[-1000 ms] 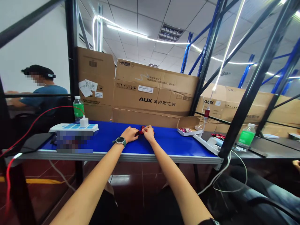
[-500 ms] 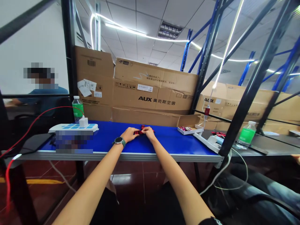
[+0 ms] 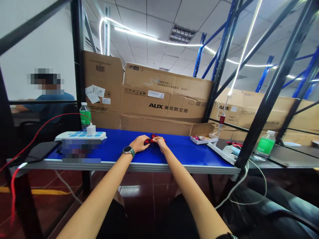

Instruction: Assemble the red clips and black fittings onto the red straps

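Note:
On the blue tabletop (image 3: 119, 146) lies a small red-and-black item (image 3: 154, 136), with parts pointing several ways. It looks like a strap or band, but its exact kind cannot be made out. My left hand (image 3: 140, 143), below a wristwatch, has its fingers closed on the item's left part. My right hand (image 3: 160, 143) pinches it near the middle, with thumb and fingers together. Both hands are close together, and the fingers cover much of the item. A little red shows beyond the right hand.
A white power strip (image 3: 59, 136) with a plugged-in charger (image 3: 91, 129) and a green-labelled bottle (image 3: 85, 116) stand at left. An open small box (image 3: 199, 141) of red and white pieces sits at right, near cables and a rack post (image 3: 259, 109). Cardboard (image 3: 166, 96) walls the back.
The whole view has shifted slightly. My hands stay at the red-and-black item, and the fingers of my left hand have moved a little on it.

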`<state>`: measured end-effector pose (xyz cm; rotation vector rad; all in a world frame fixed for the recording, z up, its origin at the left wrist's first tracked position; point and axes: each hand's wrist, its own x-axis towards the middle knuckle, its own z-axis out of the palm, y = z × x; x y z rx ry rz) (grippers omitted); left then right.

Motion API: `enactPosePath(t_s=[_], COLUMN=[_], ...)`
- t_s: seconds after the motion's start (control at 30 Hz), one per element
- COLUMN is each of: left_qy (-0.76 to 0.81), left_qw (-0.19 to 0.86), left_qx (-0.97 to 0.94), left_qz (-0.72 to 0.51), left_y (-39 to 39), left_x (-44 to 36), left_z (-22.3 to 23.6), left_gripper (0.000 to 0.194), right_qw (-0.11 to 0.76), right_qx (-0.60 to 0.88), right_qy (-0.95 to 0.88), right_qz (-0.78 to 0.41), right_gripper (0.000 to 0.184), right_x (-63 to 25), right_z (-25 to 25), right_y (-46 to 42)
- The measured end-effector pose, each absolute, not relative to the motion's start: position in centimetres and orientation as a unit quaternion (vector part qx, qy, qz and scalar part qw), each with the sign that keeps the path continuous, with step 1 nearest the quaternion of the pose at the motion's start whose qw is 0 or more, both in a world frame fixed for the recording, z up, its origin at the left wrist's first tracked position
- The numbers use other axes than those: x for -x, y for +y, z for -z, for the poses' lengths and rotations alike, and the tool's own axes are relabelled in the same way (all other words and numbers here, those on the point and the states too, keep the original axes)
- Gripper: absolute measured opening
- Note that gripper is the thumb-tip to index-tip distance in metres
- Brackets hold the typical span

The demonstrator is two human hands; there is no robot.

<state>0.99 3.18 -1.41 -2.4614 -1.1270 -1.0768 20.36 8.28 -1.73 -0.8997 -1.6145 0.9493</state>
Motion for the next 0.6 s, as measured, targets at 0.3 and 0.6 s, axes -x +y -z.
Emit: enactPosePath(t_s=[0.3,0.6], left_qy=[-0.406,-0.448], left_qw=[0.063,0.058], left_qx=[0.82,0.811], left_qz=[0.398,0.371], left_y=[4.4,4.7], left_x=[-0.8,0.4], left_z=[1.8,2.2], left_gripper=[0.023,0.028], right_qw=[0.562,0.547], right_qx=[0.431,0.454], right_qy=[-0.607,-0.66], right_qz=[-0.36,-0.244], right_gripper=[0.017,0.031], right_x=[-19.9,-21.5], right_z=[2.6,2.2], right_y=[9.7,9.5])
